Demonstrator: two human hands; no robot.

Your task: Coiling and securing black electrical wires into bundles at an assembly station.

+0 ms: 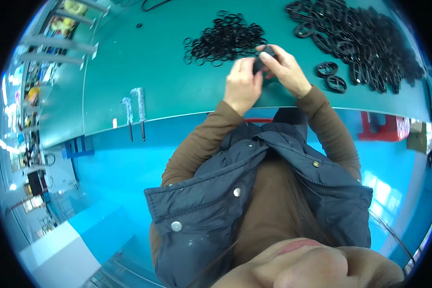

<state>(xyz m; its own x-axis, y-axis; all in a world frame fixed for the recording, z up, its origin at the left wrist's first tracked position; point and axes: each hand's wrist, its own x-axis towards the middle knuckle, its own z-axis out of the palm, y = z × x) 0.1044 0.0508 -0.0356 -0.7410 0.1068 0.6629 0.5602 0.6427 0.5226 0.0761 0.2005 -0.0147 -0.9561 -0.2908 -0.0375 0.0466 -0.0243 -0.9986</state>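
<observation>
Close together over the near edge of the green table (168,91), my left hand (242,85) and my right hand (287,69) both grip a small black part (263,59). My fingers cover much of it, so its full shape is hidden. Just beyond my left hand lies a loose pile of thin black rings (225,38). To the right of my right hand, two round black parts with crossbars inside (335,84) rest side by side.
A large heap of black oval parts (355,38) covers the table's far right. Two small rollers with fuzzy light heads (138,98) lie at the left, handles past the table edge. One stray ring (139,25) sits far left. A red stool (384,127) stands below the table at right.
</observation>
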